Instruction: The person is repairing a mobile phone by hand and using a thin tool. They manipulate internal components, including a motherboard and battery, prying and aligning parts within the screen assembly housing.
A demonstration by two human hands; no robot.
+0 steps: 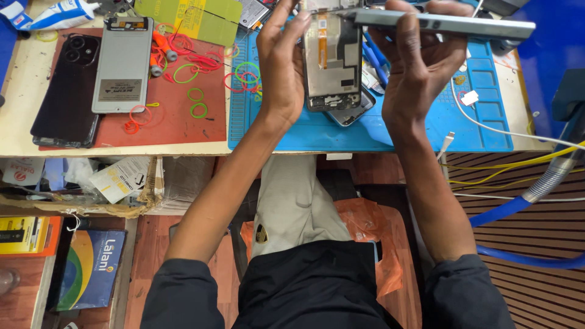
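Blue matting point(481, 122) covers your bench where both hands work. Your left hand point(281, 58) pinches the opened phone body point(332, 61) upright, circuitry facing you; your right hand point(420, 61) grips a grey phone frame point(445, 24) edge-on above it. Beside them (on the red mat point(177, 131)) lie a black back cover point(67, 91), a silver panel point(122, 64) and coloured rubber bands point(195, 91).

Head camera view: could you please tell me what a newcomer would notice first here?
Both hands are raised over the blue work mat: the left hand steadies an opened phone frame, the right hand grips a flat grey phone panel. Left, a dark phone back lies on the red mat among coloured rubber bands.
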